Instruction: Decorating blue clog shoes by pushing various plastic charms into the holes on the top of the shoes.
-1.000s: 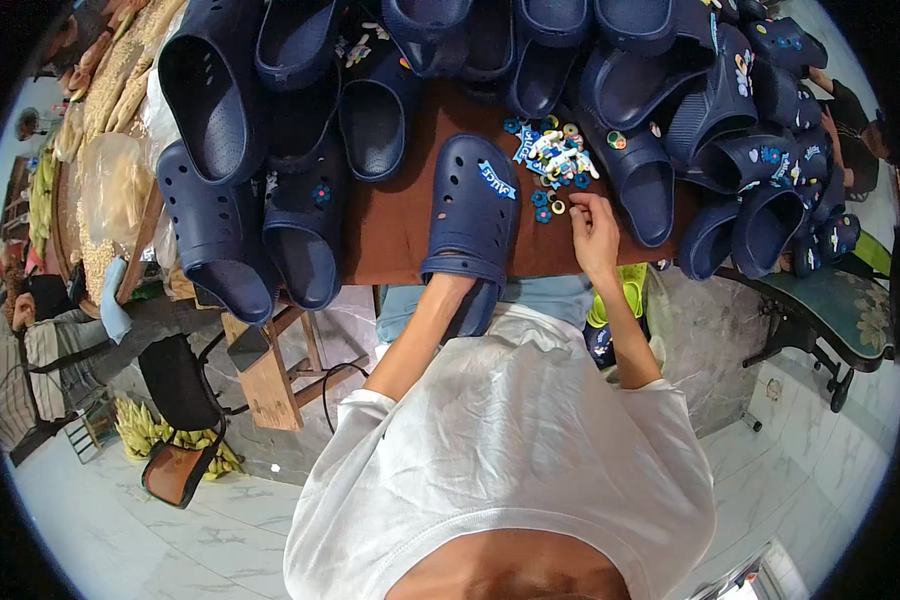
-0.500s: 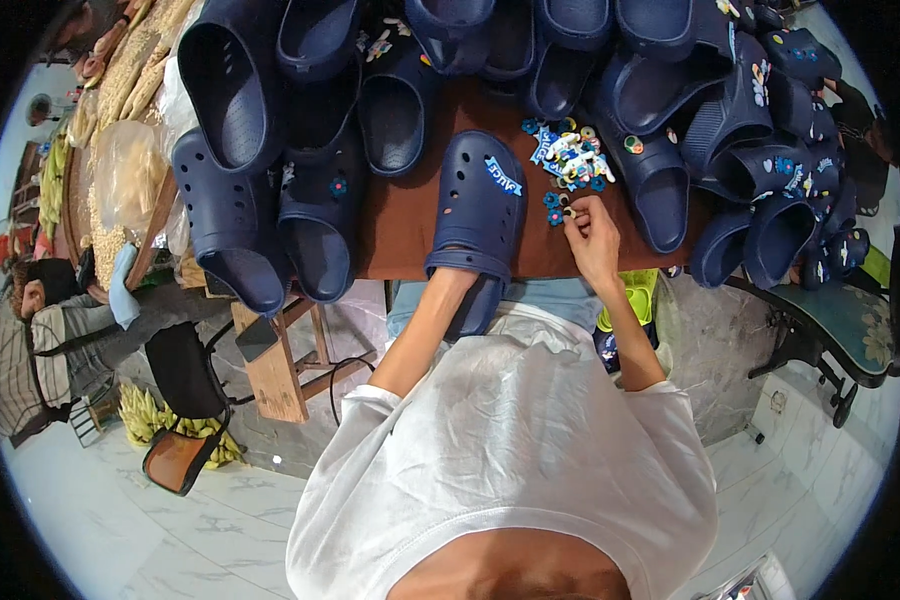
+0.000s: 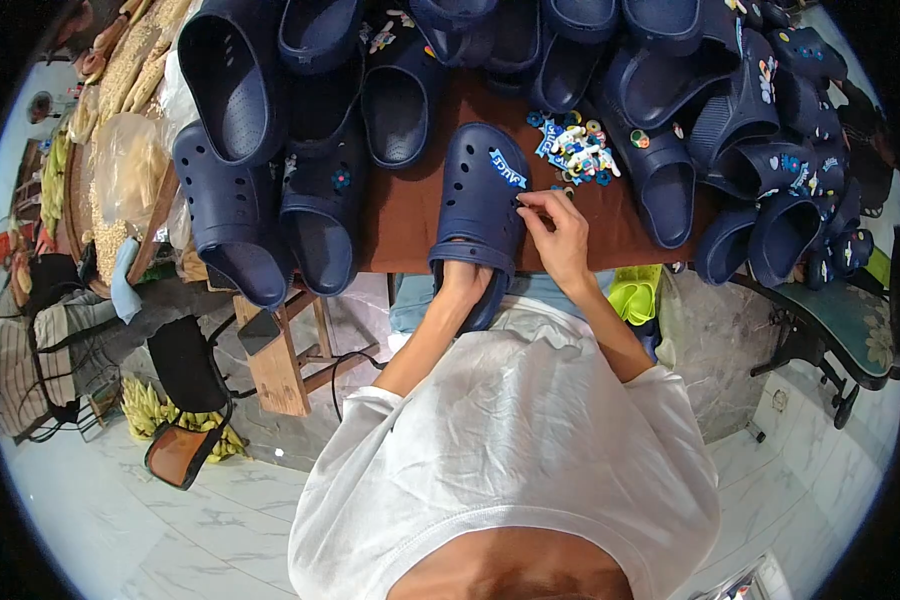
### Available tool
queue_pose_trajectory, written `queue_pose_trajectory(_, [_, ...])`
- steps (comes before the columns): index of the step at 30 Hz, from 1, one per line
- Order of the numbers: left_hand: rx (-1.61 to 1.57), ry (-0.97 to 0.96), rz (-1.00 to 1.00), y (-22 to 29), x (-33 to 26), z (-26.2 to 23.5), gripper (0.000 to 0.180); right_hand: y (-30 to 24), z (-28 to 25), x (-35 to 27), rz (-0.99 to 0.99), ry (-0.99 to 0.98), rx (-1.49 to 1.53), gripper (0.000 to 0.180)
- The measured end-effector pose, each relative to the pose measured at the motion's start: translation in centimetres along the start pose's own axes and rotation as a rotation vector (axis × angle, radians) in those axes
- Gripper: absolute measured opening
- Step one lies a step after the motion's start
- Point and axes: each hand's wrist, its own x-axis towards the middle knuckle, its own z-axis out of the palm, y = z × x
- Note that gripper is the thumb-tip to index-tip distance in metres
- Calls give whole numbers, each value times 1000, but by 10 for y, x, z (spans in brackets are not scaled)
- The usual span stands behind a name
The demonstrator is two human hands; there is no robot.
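Other navy clogs (image 3: pixel 232 205) crowd in left, right and ahead, and a charm pile (image 3: pixel 582 152) lies just right of my clog (image 3: pixel 463 215). Its toe points away from me, long axis nearly straight, heel overhanging the bench (image 3: pixel 398 225) edge. My left hand (image 3: pixel 464 280) is inside, fingers hidden; my right hand (image 3: pixel 558 235) pinches what looks like a tiny charm (image 3: pixel 519 202) beside it. Bare bench shows leftward.

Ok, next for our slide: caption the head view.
Left hand inside a navy clog, right hand close by its side, colourful charms heaped nearby.

The head-worn fisheye looks down, close above shirt (image 3: pixel 510 420) and tabletop (image 3: pixel 395 235).
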Motion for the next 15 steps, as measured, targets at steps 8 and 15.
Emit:
queue_pose_trajectory(8, [51,3,25,-4,-1,-4,39,0,-4,1,-85,-41,-15,19])
queue_pose_trajectory(15, [56,70,18,-8,-1,-3,40,7,-5,14,313,-163,280,20])
